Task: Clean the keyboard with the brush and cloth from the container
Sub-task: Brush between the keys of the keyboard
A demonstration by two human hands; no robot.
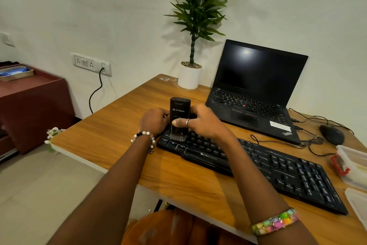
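Head view, down onto wooden desk [123,141]. Black keyboard [278,171] lying diagonally from centre toward 4 o'clock. Brush [180,117] standing upright on keyboard's left end, bristles down on the keys, black body rising above both hands. Right hand [200,123] curled round brush from the 3 o'clock side, ringed thumb across its front. Left hand [154,121] at brush's 9 o'clock side, fingers curled and hidden behind it; cannot tell whether gripping brush or only resting beside it. Beaded bracelet [143,137] on left wrist, multicoloured bangle [275,222] on right. Open black laptop [256,87] at 1 o'clock of brush, screen dark. White pot with green plant [189,77] at 12 o'clock, against the wall. Black mouse [331,134] at 3 o'clock, well apart from brush, cables trailing near it. Clear container [355,163] at desk's right edge, just beyond keyboard's far end, red clip on its near side; contents too blurred to name. Clear lid [357,203] lying at 5 o'clock of container. Wall socket [91,64] at 10 o'clock, black cable hanging from it.
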